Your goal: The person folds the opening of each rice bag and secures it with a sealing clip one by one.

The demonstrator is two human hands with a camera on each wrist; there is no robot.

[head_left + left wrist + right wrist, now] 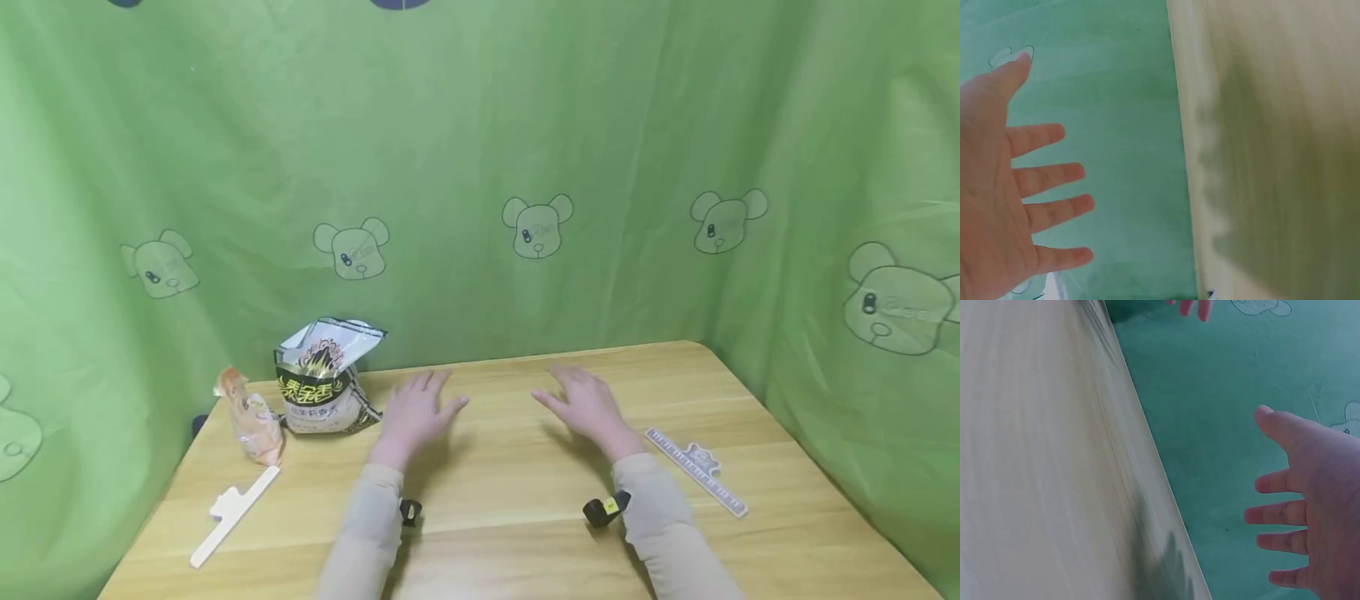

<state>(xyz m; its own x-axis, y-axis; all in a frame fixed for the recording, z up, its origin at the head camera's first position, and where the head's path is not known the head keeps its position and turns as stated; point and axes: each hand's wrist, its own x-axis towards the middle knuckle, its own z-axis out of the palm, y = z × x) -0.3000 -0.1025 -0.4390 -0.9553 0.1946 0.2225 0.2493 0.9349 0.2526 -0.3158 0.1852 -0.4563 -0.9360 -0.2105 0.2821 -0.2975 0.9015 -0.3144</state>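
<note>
Both hands hover over the wooden table (495,483) and hold nothing. My left hand (414,417) has its fingers spread, just right of a rice bag (318,404) with a black label; in the left wrist view its palm (991,187) shows bare. Opposite it, my right hand (588,408) is also spread, thumb pointing inward. Nearest to the right forearm lies a pale purple bag clip (697,468) with a piano-key pattern. On the left stands an orange-tinted clear plastic packet (255,423), with a white bag clip (234,515) lying in front of it.
A green curtain (450,167) with bear faces hangs behind the table and along both sides. The table's far edge (510,360) runs close behind the hands. Each wrist wears a small black camera, the right one (603,510) marked with a yellow label.
</note>
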